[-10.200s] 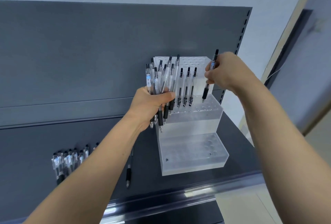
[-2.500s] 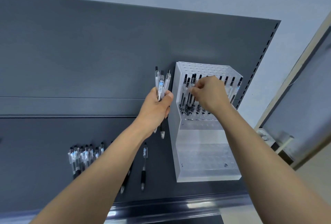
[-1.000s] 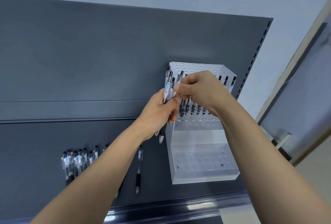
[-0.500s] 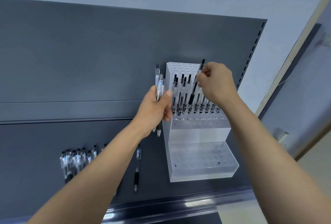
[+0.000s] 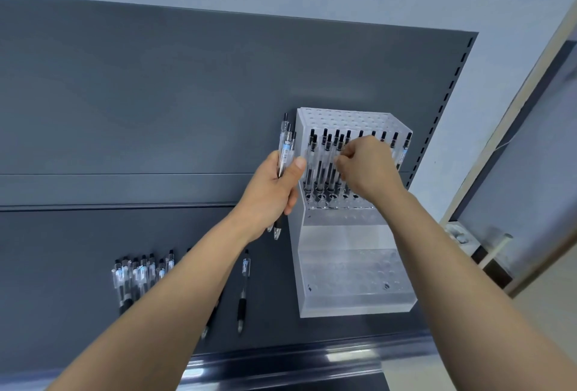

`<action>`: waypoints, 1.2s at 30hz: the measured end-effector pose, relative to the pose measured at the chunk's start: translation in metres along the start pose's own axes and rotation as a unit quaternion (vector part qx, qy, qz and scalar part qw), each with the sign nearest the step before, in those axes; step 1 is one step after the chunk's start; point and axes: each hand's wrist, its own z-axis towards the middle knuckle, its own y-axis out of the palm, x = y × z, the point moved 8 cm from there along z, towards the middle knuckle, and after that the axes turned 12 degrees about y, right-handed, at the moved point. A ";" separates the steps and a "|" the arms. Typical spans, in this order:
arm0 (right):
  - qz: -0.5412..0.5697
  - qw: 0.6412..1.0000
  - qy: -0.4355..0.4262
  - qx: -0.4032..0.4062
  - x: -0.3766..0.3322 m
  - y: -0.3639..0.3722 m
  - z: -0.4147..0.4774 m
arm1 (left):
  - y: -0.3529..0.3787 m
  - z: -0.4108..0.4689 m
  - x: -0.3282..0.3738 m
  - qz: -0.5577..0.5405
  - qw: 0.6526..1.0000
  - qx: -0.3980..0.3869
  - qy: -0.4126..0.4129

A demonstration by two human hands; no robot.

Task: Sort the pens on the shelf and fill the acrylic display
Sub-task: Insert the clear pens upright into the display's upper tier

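**Head view.** Your left hand [image 5: 271, 190] holds a small bundle of pens [image 5: 285, 153] upright just left of the acrylic display [image 5: 343, 234]. Its fingers and thumb are wrapped round the mid-barrels. Your right hand [image 5: 368, 168] is at the display's upper tier, fingers curled and pinching the barrel of one pen [image 5: 341, 144] among the standing pens [image 5: 318, 172]. That pen's tip is hidden behind its neighbours, so you cannot tell whether it is seated in a hole. The lower tier is not yet filled. A row of loose pens [image 5: 140, 275] lies on the shelf [image 5: 62, 265], and a lone pen [image 5: 243, 287] lies nearer the display.

**Handling (judged).** Each pen is probably light and stiff, with a smooth clear barrel that may slip. The black grip sleeve near the tip should give better friction. Pinch each pen on the upper barrel so the tip is free to find its hole, and keep it in line with the standing pens. Press gently, since the display looks light enough to slide.
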 end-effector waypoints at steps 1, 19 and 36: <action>-0.002 1.000 -0.002 0.002 0.000 0.000 0.001 | 0.001 0.000 -0.001 -0.005 1.000 -0.001 -0.004; 0.054 0.998 0.021 -0.038 0.000 -0.023 -0.015 | 0.013 -0.002 0.011 -0.033 0.999 -0.007 0.015; 0.244 0.969 0.023 0.014 0.001 -0.065 -0.012 | 0.020 0.006 0.018 -0.042 0.999 0.015 0.012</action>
